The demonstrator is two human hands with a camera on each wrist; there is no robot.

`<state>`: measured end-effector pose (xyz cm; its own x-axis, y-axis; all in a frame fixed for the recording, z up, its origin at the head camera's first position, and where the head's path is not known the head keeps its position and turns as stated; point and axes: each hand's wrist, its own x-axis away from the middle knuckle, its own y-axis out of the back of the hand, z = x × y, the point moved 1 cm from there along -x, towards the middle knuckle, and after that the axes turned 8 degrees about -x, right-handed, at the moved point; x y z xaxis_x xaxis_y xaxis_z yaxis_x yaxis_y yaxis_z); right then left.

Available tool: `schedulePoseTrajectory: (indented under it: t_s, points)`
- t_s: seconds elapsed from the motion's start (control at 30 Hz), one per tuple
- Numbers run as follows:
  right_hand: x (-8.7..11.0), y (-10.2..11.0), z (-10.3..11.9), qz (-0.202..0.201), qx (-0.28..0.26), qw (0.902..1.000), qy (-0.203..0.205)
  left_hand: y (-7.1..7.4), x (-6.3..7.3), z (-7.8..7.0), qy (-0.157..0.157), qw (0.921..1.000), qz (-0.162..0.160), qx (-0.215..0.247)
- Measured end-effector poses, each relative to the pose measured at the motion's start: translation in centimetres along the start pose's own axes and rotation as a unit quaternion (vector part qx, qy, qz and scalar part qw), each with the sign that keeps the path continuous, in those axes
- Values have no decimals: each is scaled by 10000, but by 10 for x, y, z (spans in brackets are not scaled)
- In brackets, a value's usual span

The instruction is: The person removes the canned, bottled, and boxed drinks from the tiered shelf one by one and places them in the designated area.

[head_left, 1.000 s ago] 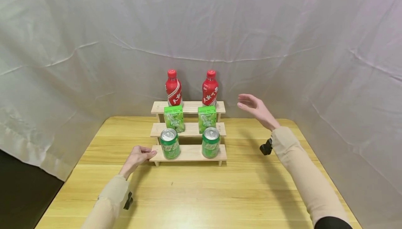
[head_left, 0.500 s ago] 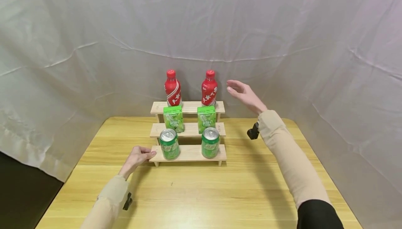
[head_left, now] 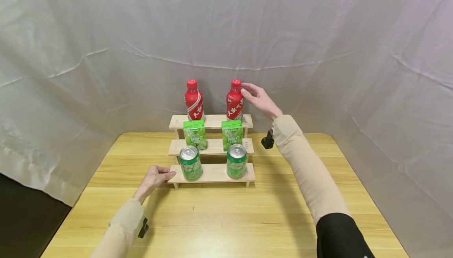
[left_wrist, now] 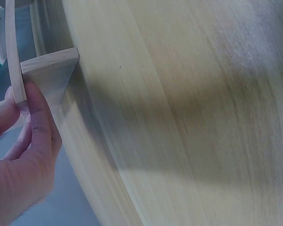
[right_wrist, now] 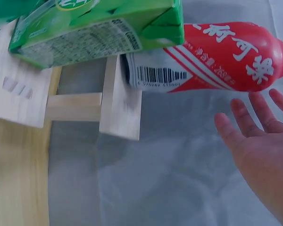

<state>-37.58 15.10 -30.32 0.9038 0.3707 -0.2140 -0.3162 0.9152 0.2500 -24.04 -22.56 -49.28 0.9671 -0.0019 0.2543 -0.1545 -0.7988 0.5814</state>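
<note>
A three-step wooden stand [head_left: 214, 173] holds drinks on each step. My left hand [head_left: 153, 178] pinches the left end of its lowest step; in the left wrist view the thumb is on one face of the board [left_wrist: 15, 61] and fingers on the other. My right hand [head_left: 260, 100] is beside the upper part of the right red bottle [head_left: 235, 102], fingers spread and not wrapped round it. In the right wrist view the fingertips [right_wrist: 257, 100] lie close to the bottle's shoulder; whether they touch I cannot tell. A second red bottle [head_left: 194, 102] stands on the top step's left.
Two green drink cartons [head_left: 195, 135] stand on the middle step, and two green cans [head_left: 236, 163] on the lowest. Everything rests on a wooden table [head_left: 219, 218]. A pale curtain [head_left: 219, 26] hangs behind and at both sides.
My right hand has moved left and up to the right red bottle. The left hand has kept its hold on the stand, and the drinks stay in their places.
</note>
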Motion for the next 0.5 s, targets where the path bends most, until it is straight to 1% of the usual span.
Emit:
schedulePoseTrajectory:
  t_s: [0.3,0.5]
  points:
    - [-11,-15,4,-66,-193,9997,-104,1,1,1,11,10000,-5,15]
    - [-12,-21,6,-112,-231,9996,-99,2,2,2,21,10000,-34,55]
